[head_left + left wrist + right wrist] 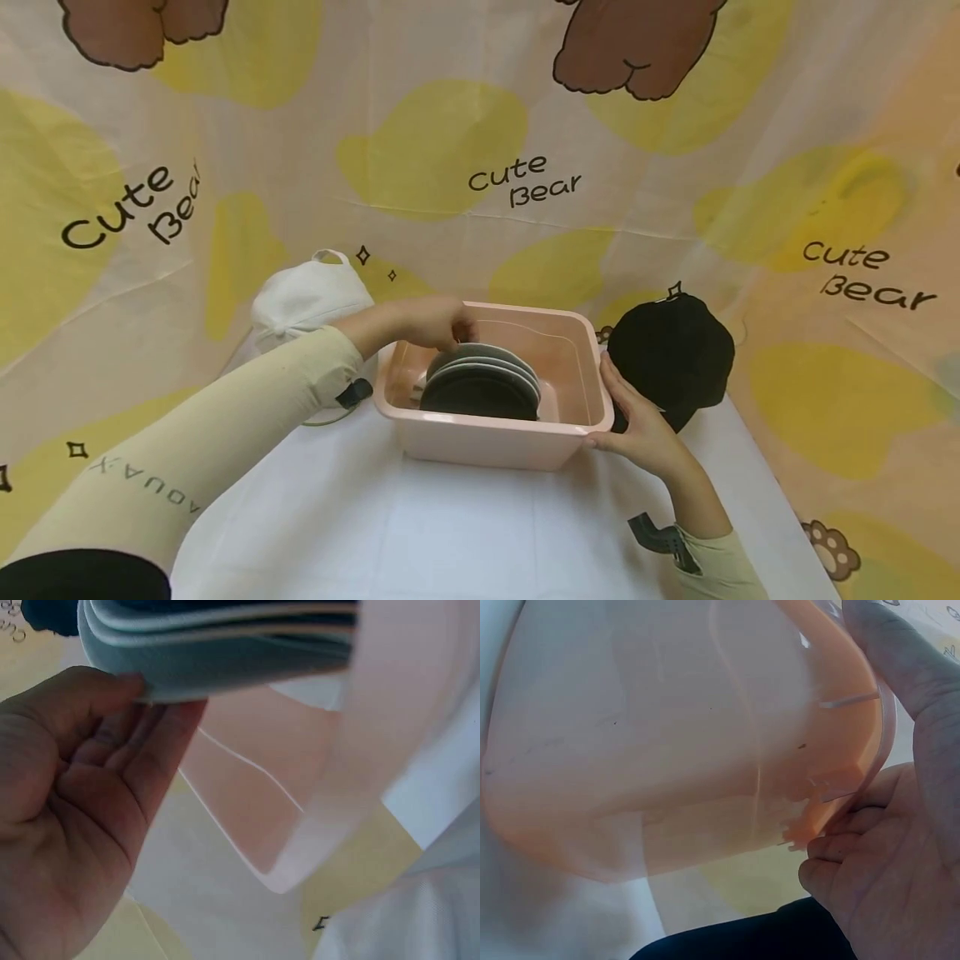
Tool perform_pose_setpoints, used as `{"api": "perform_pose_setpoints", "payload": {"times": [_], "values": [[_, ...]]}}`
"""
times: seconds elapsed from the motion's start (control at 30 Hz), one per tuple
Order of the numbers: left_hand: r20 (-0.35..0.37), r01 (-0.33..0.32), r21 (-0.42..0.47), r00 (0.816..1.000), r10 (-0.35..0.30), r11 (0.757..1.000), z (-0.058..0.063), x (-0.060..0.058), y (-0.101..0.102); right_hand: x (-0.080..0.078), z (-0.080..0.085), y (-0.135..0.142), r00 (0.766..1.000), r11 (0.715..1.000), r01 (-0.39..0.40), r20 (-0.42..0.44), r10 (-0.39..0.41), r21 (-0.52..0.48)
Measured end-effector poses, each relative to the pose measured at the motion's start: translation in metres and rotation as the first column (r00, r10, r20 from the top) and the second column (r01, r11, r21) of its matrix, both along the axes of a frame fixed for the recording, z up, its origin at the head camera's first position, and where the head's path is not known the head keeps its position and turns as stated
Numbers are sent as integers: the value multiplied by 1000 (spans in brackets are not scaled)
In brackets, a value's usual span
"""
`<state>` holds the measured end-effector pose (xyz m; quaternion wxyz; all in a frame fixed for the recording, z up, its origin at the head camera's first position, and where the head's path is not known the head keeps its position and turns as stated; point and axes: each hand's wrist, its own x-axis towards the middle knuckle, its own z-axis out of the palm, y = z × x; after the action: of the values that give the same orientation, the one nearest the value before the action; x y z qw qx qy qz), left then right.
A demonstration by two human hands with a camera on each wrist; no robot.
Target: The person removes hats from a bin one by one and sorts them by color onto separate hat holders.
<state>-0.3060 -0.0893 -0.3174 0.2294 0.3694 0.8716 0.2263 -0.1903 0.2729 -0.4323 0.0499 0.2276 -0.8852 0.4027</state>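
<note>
A pink plastic tub [487,442] stands on the white table, holding several dark round plates [480,392] with pale rims, propped on edge one behind another. Reaching in from the left, my left hand [438,323] pinches the top rim of the rearmost plate [195,671] between thumb and fingers, as the left wrist view shows. My right hand [641,425] grips the tub's right end, its fingers [832,851] hooked under the lip and the thumb along the near corner. The lower parts of the plates are hidden by the tub's front wall.
A white cap [307,296] sits to the left of the tub, partly behind my left arm. On the right a black cap [671,354] stands close beside my right hand. A patterned cloth backdrop [450,250] rises behind the white tabletop [465,533].
</note>
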Motion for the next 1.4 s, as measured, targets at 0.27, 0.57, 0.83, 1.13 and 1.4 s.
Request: {"api": "perform_pose_setpoints", "payload": {"times": [0.27,0.57,0.83,1.13,1.4], "values": [[-100,-64,-27,993,61,998,5,4,9,1,3,-1,1000,1000,24,5,-24,18],[-75,-151,10,986,151,989,4,3,10,1,3,1,999,999,31,21,-31,9],[-99,-197,87,974,206,976,-2,-3,5,3,2,0,999,999,30,32,-31,15],[-101,-276,186,949,298,943,5,-4,2,3,3,0,1000,1000,25,17,-26,17],[-133,-325,251,921,365,912,16,-2,2,3,2,1,1000,1000,20,19,-20,16]]}}
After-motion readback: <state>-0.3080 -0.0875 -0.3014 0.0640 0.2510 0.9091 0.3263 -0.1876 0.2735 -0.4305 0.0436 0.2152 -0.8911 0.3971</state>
